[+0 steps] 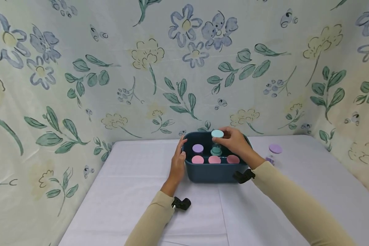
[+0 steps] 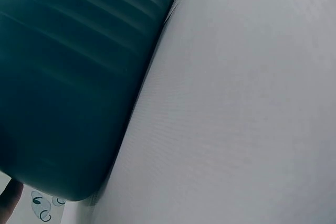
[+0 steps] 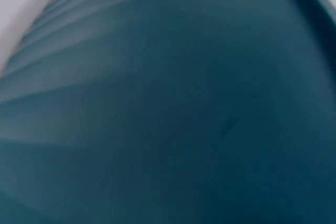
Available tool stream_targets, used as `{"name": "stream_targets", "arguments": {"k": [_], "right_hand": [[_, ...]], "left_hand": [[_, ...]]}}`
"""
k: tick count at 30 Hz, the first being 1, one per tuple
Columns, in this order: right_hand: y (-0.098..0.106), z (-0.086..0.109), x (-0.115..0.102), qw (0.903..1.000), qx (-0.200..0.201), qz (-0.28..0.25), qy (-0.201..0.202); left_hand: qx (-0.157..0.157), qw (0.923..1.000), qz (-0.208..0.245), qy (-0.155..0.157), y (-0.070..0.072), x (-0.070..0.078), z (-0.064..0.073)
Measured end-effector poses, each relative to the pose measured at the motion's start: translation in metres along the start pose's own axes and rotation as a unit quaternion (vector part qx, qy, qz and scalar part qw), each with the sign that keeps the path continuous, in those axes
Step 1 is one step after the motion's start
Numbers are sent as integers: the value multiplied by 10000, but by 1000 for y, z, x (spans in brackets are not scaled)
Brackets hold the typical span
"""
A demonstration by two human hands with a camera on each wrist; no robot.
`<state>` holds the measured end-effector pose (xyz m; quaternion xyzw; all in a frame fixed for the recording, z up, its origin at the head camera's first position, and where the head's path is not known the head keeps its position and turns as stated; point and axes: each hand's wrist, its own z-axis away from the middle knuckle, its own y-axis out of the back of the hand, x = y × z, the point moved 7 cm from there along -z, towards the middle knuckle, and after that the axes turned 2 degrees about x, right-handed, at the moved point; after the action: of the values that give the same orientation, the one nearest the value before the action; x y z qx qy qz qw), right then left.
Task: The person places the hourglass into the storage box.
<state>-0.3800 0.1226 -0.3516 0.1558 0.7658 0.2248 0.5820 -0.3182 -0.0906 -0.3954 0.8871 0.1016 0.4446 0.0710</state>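
Note:
In the head view, my right hand (image 1: 236,142) reaches over the rim of a dark teal bin (image 1: 215,173) and pinches a small clear jar just under its mint lid (image 1: 217,133). The jar's lower part, with something mint-coloured at its base (image 1: 216,150), sits down inside the bin. My left hand (image 1: 177,165) rests along the bin's left wall, fingers extended toward the far corner and thumb by the near rim. Inside, a purple lid (image 1: 198,148) and three pink lids, one a pink lid (image 1: 214,159) in the near row, face upward. The bin's ribbed wall (image 2: 79,87) fills much of the left wrist view.
A clear jar with a purple lid (image 1: 275,148) stands on the white-covered table (image 1: 135,177), to the right of the bin. Floral cloth (image 1: 184,89) hangs behind the table and along its sides. The right wrist view is nearly filled by the bin's wall (image 3: 168,103).

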Motion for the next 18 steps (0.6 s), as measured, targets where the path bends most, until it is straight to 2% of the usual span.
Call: {"name": "stream_targets", "arguments": {"k": [6, 18], "right_hand": [[-4, -2, 3, 9998, -159, 78, -4], [-16, 0, 7, 9984, -523, 148, -148]], "left_hand": [[21, 10000, 65, -31, -1, -2, -2], [15, 9999, -21, 130, -2, -1, 0]]}}
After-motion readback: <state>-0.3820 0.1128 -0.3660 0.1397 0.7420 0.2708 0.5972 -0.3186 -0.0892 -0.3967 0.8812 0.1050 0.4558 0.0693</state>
